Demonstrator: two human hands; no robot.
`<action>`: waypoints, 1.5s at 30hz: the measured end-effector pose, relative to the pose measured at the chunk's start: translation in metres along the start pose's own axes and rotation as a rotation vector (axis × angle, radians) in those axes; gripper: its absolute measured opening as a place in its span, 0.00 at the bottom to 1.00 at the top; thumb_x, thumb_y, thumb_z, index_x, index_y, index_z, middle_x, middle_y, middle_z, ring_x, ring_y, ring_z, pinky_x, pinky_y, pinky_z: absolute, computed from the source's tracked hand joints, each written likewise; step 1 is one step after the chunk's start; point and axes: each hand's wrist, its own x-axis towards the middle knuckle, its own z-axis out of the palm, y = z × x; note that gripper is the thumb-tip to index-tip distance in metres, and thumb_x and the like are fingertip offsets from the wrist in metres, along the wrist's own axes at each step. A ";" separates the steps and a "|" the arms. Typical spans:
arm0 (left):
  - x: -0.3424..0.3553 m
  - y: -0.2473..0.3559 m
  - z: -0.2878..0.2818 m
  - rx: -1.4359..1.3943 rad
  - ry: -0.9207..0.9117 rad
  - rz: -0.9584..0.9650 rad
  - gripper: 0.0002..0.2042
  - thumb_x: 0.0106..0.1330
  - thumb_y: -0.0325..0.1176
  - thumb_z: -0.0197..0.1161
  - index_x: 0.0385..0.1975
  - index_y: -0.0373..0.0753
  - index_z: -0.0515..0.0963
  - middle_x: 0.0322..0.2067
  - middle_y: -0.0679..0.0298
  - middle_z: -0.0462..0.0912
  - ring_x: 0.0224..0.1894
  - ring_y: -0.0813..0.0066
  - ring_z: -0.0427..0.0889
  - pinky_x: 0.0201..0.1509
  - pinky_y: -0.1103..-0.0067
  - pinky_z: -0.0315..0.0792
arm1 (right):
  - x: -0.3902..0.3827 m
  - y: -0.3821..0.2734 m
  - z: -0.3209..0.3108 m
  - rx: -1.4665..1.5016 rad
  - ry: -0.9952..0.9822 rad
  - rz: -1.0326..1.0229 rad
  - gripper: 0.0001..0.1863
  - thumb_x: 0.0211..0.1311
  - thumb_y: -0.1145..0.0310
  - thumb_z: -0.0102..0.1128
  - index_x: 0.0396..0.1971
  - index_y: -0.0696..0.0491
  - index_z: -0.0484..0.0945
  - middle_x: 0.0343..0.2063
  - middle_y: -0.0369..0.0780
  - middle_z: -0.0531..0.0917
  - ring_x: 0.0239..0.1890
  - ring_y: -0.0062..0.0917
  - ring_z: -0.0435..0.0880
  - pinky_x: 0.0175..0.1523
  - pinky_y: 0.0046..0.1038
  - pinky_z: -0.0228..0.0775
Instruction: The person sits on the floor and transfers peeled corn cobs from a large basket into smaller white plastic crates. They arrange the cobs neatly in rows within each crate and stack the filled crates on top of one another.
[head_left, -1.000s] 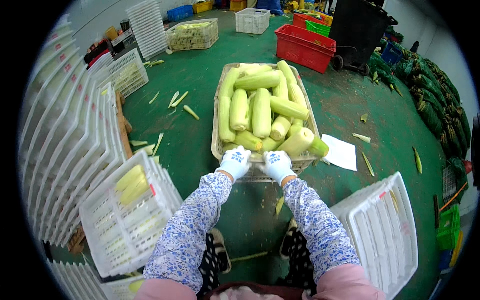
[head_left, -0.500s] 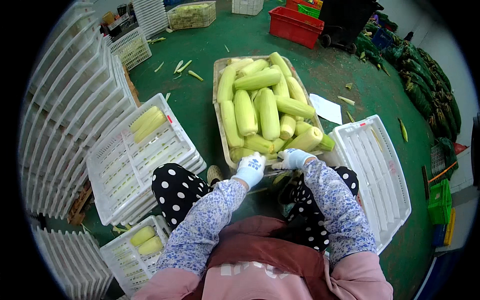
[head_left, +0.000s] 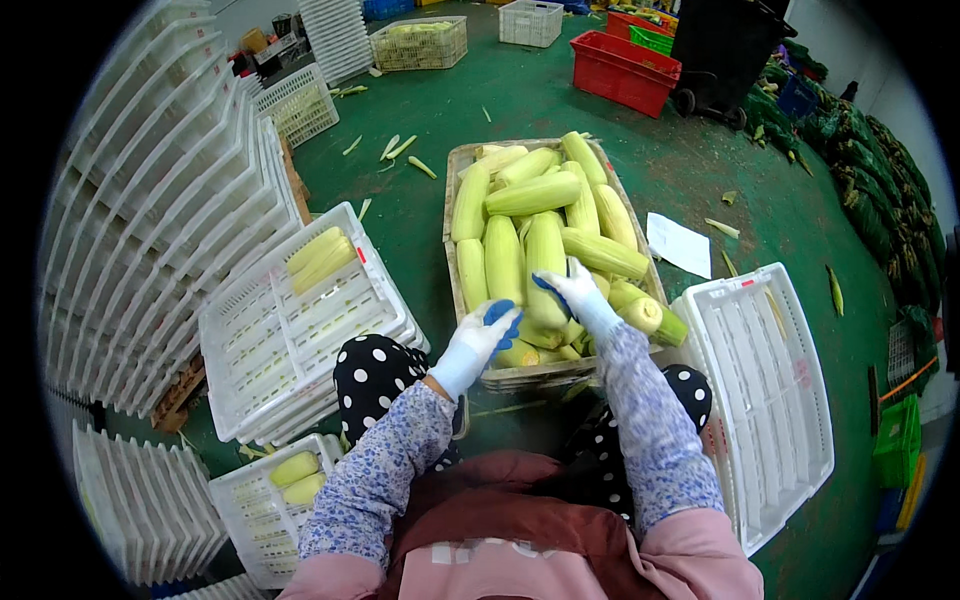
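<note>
A worn plastic crate [head_left: 452, 180] piled with husked-looking pale green corn ears [head_left: 530, 195] stands in front of me. My right hand [head_left: 572, 298], in a white glove with blue palm, grips an upright corn ear [head_left: 545, 255] in the middle of the pile, thumb on its left side. My left hand [head_left: 475, 345], gloved alike, is just left of that ear's lower end, palm side turned inward, fingers loosely curved and apart with nothing visible in them.
White trays [head_left: 240, 355] with some corn lie at my left beside tall tray stacks [head_left: 150, 230]; more trays [head_left: 760, 400] lie at my right. Behind are red crates [head_left: 620, 85], a black wheeled bin [head_left: 725, 55], green sacks [head_left: 870, 200], and a white sheet [head_left: 680, 245].
Since earlier I have squatted down between the trays. Both hands have left the crate's near rim; the right has moved forward onto a corn ear, the left has turned palm inward.
</note>
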 end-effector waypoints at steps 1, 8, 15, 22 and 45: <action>-0.007 0.004 0.000 -0.091 0.042 -0.026 0.19 0.67 0.37 0.61 0.54 0.36 0.70 0.42 0.63 0.80 0.39 0.73 0.81 0.42 0.77 0.78 | -0.016 -0.004 0.002 0.020 -0.071 -0.006 0.45 0.48 0.41 0.65 0.56 0.63 0.66 0.53 0.55 0.75 0.54 0.44 0.76 0.59 0.34 0.66; -0.023 -0.011 0.003 -0.752 -0.336 -0.302 0.21 0.65 0.36 0.63 0.55 0.39 0.68 0.44 0.60 0.79 0.42 0.67 0.81 0.46 0.68 0.78 | -0.011 -0.032 -0.103 -0.806 0.301 -0.539 0.39 0.52 0.50 0.66 0.62 0.52 0.63 0.51 0.49 0.75 0.49 0.38 0.77 0.57 0.37 0.67; -0.026 0.007 0.012 -0.235 -0.276 0.059 0.33 0.57 0.29 0.70 0.61 0.36 0.61 0.53 0.63 0.74 0.55 0.74 0.73 0.60 0.77 0.67 | 0.016 -0.022 -0.130 -0.650 -0.171 -0.016 0.44 0.41 0.48 0.69 0.59 0.54 0.67 0.47 0.52 0.80 0.50 0.42 0.79 0.54 0.32 0.70; -0.056 0.071 -0.016 0.611 -0.027 0.753 0.38 0.48 0.43 0.75 0.59 0.37 0.64 0.51 0.55 0.73 0.53 0.59 0.74 0.59 0.69 0.67 | -0.055 -0.148 -0.118 -0.158 -0.319 -0.089 0.31 0.48 0.66 0.70 0.54 0.59 0.72 0.37 0.37 0.83 0.27 0.13 0.79 0.32 0.17 0.71; -0.027 0.004 -0.277 1.639 0.859 0.318 0.29 0.55 0.41 0.65 0.59 0.43 0.68 0.59 0.47 0.67 0.62 0.49 0.64 0.66 0.58 0.54 | 0.089 -0.159 0.207 -0.219 -0.297 -0.939 0.20 0.59 0.58 0.59 0.47 0.54 0.75 0.41 0.47 0.80 0.45 0.42 0.78 0.51 0.38 0.70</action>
